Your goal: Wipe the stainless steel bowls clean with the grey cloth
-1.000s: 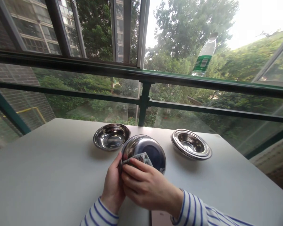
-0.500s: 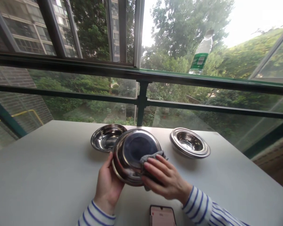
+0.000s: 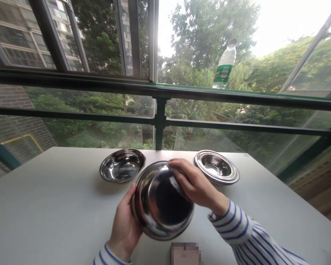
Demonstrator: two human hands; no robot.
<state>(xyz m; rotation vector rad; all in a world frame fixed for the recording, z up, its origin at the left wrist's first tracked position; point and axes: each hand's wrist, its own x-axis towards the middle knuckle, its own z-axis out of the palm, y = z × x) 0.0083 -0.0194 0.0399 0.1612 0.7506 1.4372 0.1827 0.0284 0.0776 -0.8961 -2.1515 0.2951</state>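
A shiny steel bowl (image 3: 157, 206) is tilted toward me above the white table (image 3: 44, 206). My left hand (image 3: 125, 228) grips its left rim from below. My right hand (image 3: 193, 184) is closed on a small grey cloth (image 3: 175, 184) and presses it against the bowl's upper right inside, near the rim. Most of the cloth is hidden under the fingers.
A single steel bowl (image 3: 122, 170) rests at the back left and a stack of steel bowls (image 3: 216, 171) at the back right. A phone (image 3: 185, 254) lies at the near table edge. A plastic bottle (image 3: 223, 68) stands on the green window rail (image 3: 237, 96).
My right hand with the cloth has gone from the bowl's left side, across its lower right, up to the top right rim. The bowl has turned more toward me.
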